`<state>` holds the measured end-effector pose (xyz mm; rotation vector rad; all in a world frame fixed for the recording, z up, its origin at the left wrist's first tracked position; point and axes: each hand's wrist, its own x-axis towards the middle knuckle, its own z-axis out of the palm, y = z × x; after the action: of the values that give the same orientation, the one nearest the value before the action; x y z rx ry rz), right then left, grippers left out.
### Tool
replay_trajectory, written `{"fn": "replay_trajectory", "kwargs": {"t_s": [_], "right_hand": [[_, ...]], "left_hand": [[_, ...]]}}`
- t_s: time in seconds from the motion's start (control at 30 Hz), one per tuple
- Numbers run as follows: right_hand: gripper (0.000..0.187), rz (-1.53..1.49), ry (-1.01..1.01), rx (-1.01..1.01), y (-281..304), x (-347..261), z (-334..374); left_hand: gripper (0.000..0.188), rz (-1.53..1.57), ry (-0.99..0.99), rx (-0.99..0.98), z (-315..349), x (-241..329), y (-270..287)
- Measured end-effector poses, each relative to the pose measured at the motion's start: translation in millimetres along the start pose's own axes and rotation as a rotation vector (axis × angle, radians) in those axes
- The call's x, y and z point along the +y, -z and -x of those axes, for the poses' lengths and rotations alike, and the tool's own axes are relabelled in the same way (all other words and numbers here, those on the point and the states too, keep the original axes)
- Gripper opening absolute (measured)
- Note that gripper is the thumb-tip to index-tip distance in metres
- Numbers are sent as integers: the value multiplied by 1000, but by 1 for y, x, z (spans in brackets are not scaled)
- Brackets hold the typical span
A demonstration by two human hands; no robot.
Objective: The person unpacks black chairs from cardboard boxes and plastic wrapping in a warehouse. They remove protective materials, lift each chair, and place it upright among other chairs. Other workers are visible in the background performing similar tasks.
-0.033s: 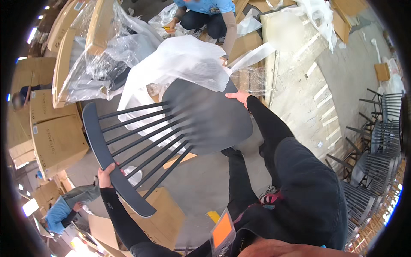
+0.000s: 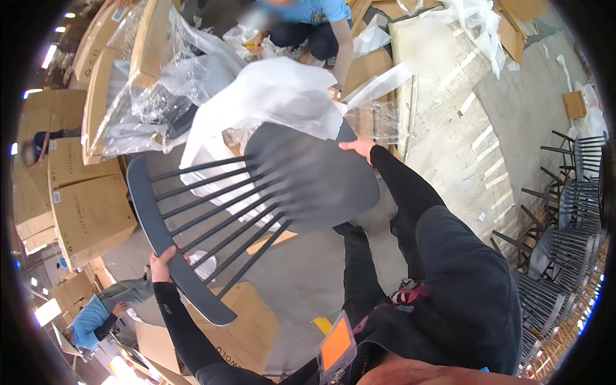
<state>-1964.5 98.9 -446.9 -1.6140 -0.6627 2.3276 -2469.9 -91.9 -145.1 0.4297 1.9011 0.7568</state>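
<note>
A dark grey spindle-back chair [image 2: 327,183] lies tilted in front of me, its seat away from me and its curved top rail towards the left. My left hand [image 2: 165,263] is closed round the top rail, fingers reaching behind it. With the thumb laid on the seat's upper face, my right hand [image 2: 359,147] grips the seat edge; its other fingers are mostly hidden. White foam wrap [image 2: 256,90] drapes over the far part of the seat and hangs down behind the spindles. The chair's legs are out of sight.
Across from me a person in a blue shirt [image 2: 321,32] crouches, one hand at the wrap. Cardboard boxes [image 2: 90,218] stand left, below plastic-wrapped panels [image 2: 147,96]. An open carton [image 2: 237,327] sits near my left arm. Several dark chairs [image 2: 558,244] line the right. Another person [image 2: 96,321] bends at lower left.
The crouching person's head has come lower into view, over the hand with the yellow item. The chair and both my hands stay nearly where they were; the view shifts slightly.
</note>
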Motion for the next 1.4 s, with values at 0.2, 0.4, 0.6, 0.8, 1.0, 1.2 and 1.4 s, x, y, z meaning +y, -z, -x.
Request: {"fn": "replay_trajectory", "kwargs": {"t_s": [0.2, 0.4, 0.6, 0.8, 1.0, 1.2, 1.4], "right_hand": [[50, -175, 287, 1, 46, 13, 117], [51, -230, 467, 21, 75, 0, 311], [53, -339, 618, 30, 96, 12, 463], [61, -285, 721, 309, 95, 71, 492], [53, -401, 763, 322, 104, 114, 512], [43, -585, 833, 316, 78, 127, 540], [45, -548, 868, 373, 71, 153, 545]], "left_hand": [[35, 122, -232, 166, 154, 25, -68], [85, -219, -512, 117, 388, 107, -97], [50, -255, -577, 159, 518, 149, -105], [54, -403, -715, 161, 528, 147, -145], [58, -406, -747, 194, 544, 132, -144], [60, -351, -783, 51, 514, 144, -93], [58, -332, -942, -16, 514, 125, -92]]}}
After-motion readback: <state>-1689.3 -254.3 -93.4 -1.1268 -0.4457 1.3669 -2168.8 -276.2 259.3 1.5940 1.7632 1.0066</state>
